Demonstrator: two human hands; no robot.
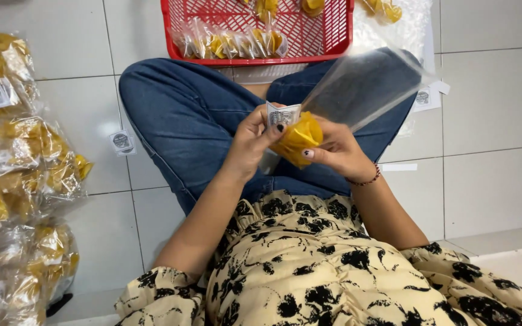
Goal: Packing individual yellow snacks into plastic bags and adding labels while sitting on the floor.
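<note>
Over the lap, both hands (297, 145) curl together, pinching a clear bag (357, 87) of yellow snacks (300, 137).

Glossy white tiled floor (484, 181)

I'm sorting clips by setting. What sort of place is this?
Probably a home or small workshop floor used for packing snacks: white floor tiles, a red basket of small filled packets, and stacked bags of yellow chips.

Left hand (252, 142) and right hand (336, 151) close together over lap, fingers curled
</note>
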